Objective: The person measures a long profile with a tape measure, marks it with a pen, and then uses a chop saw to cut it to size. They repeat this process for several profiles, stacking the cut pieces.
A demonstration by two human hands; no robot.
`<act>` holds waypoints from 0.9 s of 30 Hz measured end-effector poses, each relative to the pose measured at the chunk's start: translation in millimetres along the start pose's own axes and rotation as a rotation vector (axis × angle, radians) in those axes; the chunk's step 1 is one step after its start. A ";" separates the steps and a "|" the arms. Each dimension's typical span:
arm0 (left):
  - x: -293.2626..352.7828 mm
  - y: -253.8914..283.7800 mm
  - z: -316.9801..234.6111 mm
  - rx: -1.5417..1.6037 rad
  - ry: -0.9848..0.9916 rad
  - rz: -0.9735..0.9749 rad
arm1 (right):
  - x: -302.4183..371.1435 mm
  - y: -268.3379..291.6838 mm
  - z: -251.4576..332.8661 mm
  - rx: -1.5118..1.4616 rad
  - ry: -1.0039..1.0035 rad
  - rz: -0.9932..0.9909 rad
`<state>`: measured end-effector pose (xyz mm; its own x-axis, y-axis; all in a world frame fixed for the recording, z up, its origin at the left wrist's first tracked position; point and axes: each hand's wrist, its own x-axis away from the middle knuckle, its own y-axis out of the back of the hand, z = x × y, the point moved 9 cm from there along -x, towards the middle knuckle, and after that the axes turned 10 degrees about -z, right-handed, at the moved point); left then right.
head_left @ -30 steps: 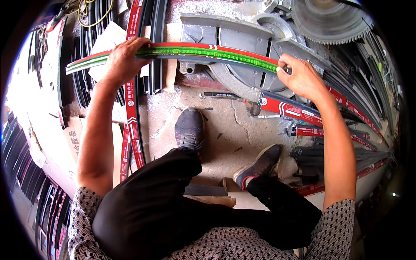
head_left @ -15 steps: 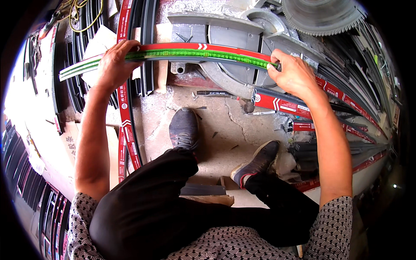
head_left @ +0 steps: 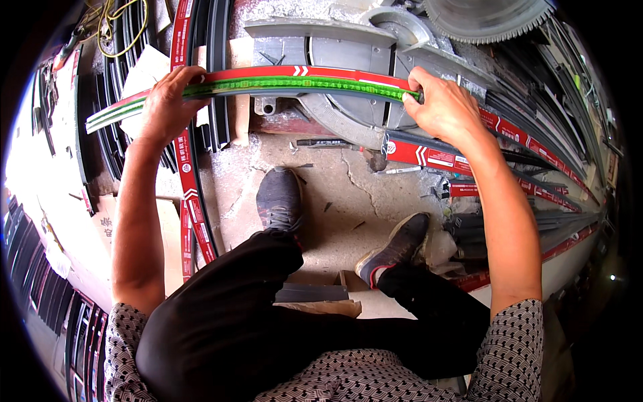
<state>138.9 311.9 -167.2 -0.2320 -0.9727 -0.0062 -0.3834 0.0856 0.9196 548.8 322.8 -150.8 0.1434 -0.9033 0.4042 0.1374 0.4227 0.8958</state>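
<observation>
A long profile strip (head_left: 268,71) with red printed film spans the space between my hands, its left end reaching past the left one. Along it lies the green blade of a tape measure (head_left: 284,84). My left hand (head_left: 169,104) is closed around the strip and the tape. At the strip's right end, my right hand (head_left: 443,104) is closed, thumb and fingers pinching the tape against the strip. Under the strip sits the grey metal bed of a saw (head_left: 281,53), with its round toothed blade (head_left: 492,17) farther right.
More red-filmed profiles (head_left: 442,159) lie to the right, and another upright one (head_left: 187,161) is on the left. A black marker (head_left: 325,143) rests on the concrete floor (head_left: 321,201). Dark profiles (head_left: 124,87) stand at the far left, near a yellow cable (head_left: 107,33).
The view has shifted slightly, so the saw and floor sit a little farther left. Both hands keep hold of the strip and tape in nearly the same pose.
</observation>
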 end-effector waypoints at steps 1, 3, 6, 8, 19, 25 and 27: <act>-0.6 -0.3 -0.7 0.006 -0.004 0.000 | -0.3 -1.2 -1.3 0.002 0.004 -0.001; -1.0 -0.2 -1.6 0.014 -0.010 0.000 | -1.2 -2.7 -2.3 0.005 0.015 -0.004; -0.7 0.0 -3.7 0.015 -0.025 0.004 | -1.7 -2.8 -2.6 0.008 0.009 -0.006; 0.5 0.3 -4.0 -0.005 -0.025 -0.006 | -2.2 -2.8 -2.2 0.007 0.009 -0.003; -6.3 8.9 -64.2 -0.146 -0.124 0.071 | 0.9 -1.0 -2.4 0.008 -0.002 -0.005; -12.1 -12.7 -132.5 -0.082 -0.208 0.164 | -0.1 -3.7 -3.5 0.002 0.021 -0.037; -8.8 -24.5 -160.7 -0.084 -0.284 0.167 | -0.5 -4.7 -5.7 0.000 0.019 -0.023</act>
<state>294.1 283.7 -126.5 -0.5300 -0.8466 0.0492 -0.2467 0.2094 0.9462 553.6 321.7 -156.3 0.1592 -0.9113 0.3797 0.1406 0.4016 0.9050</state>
